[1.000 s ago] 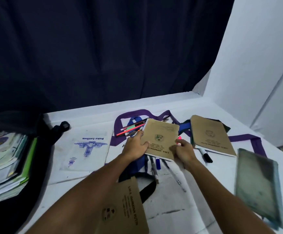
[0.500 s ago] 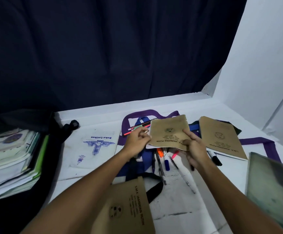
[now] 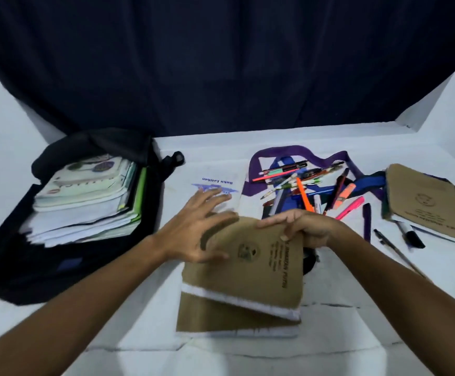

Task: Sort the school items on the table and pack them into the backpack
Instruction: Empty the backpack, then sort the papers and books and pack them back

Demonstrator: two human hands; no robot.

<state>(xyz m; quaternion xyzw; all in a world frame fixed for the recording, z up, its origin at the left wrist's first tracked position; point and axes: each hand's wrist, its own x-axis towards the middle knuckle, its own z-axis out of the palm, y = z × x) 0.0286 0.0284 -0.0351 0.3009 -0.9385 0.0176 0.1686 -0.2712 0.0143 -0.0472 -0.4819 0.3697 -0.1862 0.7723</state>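
Lowered brown notebook (image 3: 250,256) now covers another notebook (image 3: 221,318) beside pens (image 3: 305,191).

The open black fabric backpack (image 3: 9,256) fills the table's left side, its mouth taken up by a tall stack of books and papers (image 3: 85,199). Between it and the brown-covered notebook (image 3: 248,267) runs a bare strip of white table (image 3: 161,280) wide enough for an arm. Behind the notebook, a scatter of coloured pens and markers (image 3: 305,191) lies on a purple-strapped cloth bag (image 3: 250,169), blocking the middle. A second brown exercise book (image 3: 427,207) and a black marker (image 3: 411,234) crowd the right. The near table edge is open.
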